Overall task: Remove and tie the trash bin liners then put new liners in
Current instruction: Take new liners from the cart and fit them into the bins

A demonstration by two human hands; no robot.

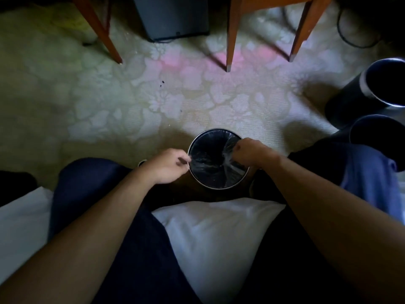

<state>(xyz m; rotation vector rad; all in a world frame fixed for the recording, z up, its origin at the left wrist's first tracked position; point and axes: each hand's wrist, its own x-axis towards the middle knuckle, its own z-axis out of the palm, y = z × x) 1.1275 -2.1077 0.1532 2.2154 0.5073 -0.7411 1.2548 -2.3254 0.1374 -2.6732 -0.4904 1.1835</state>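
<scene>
Looking straight down between our knees, we see the small round bin (219, 129) standing upright on the carpet (109, 95), just beyond the edge of the bed (214, 233) we sit on. Its metal rim shines all the way round, and a clear liner (210, 160) sits inside it, crinkled and catching the light against the dark interior.

Over to the left hand (168, 166): it is at the left side of the rim, thumb and fingers (183, 159) closed narrow, pinching the edge of the liner right where the plastic meets the metal. Now the right hand (252, 152): it is at the right side of the rim, curled into a fist, and its fingers (237, 148) hold a gathered bunch of liner that pulls creases across the opening. Both forearms reach in from the near side, one past each knee.

On the right, two more dark bins stand on the floor close together: the far bin (350, 93), tilted in our wide view with a bright rim, and the near bin (372, 128), partly hidden behind our right knee. At the far side, wooden furniture legs (231, 40) come down onto the patterned carpet, a dark box (173, 16) sits between them, and a black cable (341, 34) loops at the far right.
</scene>
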